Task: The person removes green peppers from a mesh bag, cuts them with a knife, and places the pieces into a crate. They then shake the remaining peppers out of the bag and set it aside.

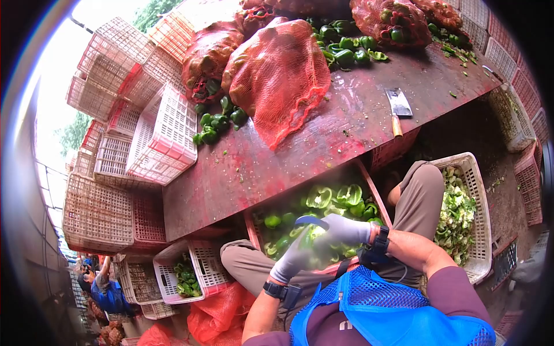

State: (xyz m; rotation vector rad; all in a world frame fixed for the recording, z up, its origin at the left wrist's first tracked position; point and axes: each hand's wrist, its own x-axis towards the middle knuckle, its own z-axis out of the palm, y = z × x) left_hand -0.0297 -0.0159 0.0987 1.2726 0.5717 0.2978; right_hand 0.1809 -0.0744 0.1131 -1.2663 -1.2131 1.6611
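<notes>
My left hand [293, 254], in a grey-white glove, is closed over the near side of a crate [374, 193] of green peppers. What it grips is blurred, a green piece showing close by. Just right of it, my right hand [345, 229], gloved too, is closed around a small knife with a blue-grey blade [311, 221] that points left over my left hand. Cut and whole green peppers [349, 196] lie in the crate beneath both hands.
A wooden table [259, 167] ahead bears red mesh sacks [277, 75], peppers and a cleaver [398, 104]. At right stands a crate of pepper scraps [456, 219]. Stacked crates [98, 210] rise at left; another person [109, 294] is at lower left.
</notes>
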